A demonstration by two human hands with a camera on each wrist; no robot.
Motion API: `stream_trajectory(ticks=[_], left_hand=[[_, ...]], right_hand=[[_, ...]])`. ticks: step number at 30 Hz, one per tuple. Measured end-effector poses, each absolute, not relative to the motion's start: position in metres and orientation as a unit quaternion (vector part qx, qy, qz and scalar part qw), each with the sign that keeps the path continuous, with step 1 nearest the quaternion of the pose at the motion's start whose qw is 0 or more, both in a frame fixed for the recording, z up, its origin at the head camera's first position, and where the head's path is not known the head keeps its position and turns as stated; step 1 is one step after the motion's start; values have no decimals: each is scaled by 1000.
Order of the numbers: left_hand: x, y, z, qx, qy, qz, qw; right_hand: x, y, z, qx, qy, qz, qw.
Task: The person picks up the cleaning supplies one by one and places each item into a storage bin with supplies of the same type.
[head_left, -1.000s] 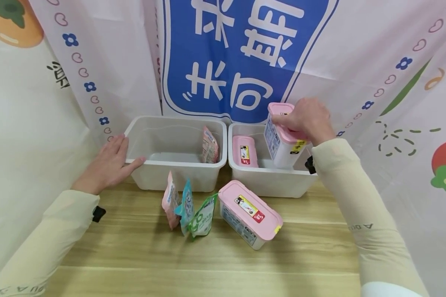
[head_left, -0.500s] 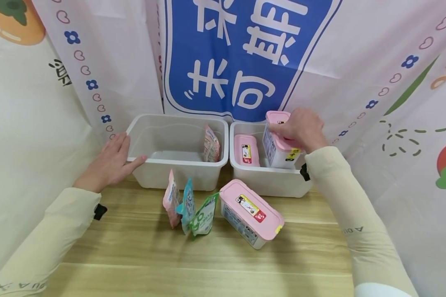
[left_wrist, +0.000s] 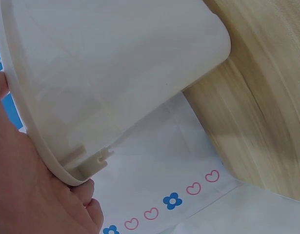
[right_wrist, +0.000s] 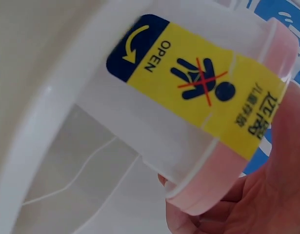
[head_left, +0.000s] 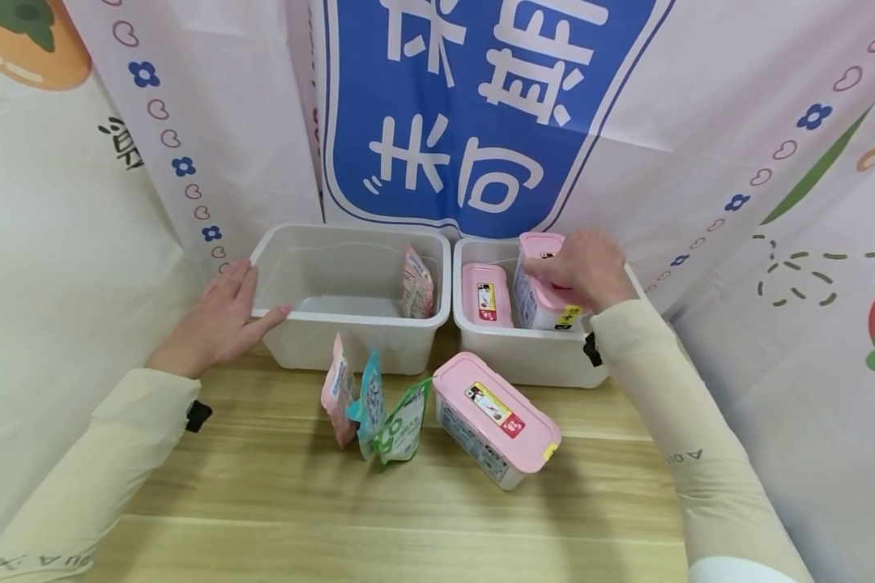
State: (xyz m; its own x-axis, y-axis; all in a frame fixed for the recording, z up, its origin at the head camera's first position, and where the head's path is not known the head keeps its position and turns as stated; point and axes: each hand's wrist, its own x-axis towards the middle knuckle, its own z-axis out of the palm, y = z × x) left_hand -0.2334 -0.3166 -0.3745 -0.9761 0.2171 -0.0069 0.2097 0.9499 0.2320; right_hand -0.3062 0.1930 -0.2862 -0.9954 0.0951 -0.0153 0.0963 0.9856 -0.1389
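My left hand [head_left: 215, 320] rests on the near left corner of the left white bin [head_left: 353, 342], its thumb lying over the front rim. In the left wrist view that hand lies along the bin's edge [left_wrist: 35, 141]. With my right hand [head_left: 586, 265] I grip a white box with a pink lid [head_left: 531, 301] from above, thumb on the lid's left side. The box stands mostly inside the right white bin [head_left: 528, 360], its lid above the rim. A yellow warning label [right_wrist: 203, 83] shows on its end. Beside it in the bin is another pink-lidded box [head_left: 486, 295].
A third pink-lidded box [head_left: 496, 413] lies on the wooden table [head_left: 379, 518] before the right bin. Left of it stand a pink pouch [head_left: 338, 393], a blue pouch [head_left: 370, 405] and a green-and-white pouch [head_left: 403, 429]. Another pink pouch [head_left: 417, 285] leans inside the left bin.
My right hand has lowered the gripped pink-lidded box into the right bin, shifting slightly left. The left hand has stayed on the left bin's corner.
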Motion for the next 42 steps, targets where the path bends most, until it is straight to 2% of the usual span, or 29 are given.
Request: stream_trajectory(ticks=[16,27,42], left_hand=[[-233,-315,-374,104,988,117,14],[-233,-316,-376,105,988,110,6],[-234,-317,-378,103,989,109,7]], right_hand=[[-312,192,-315,53,998,-21,23],[-314,190,-335,54,996,-67,-18],[-316,190,-347,69,996,-64,1]])
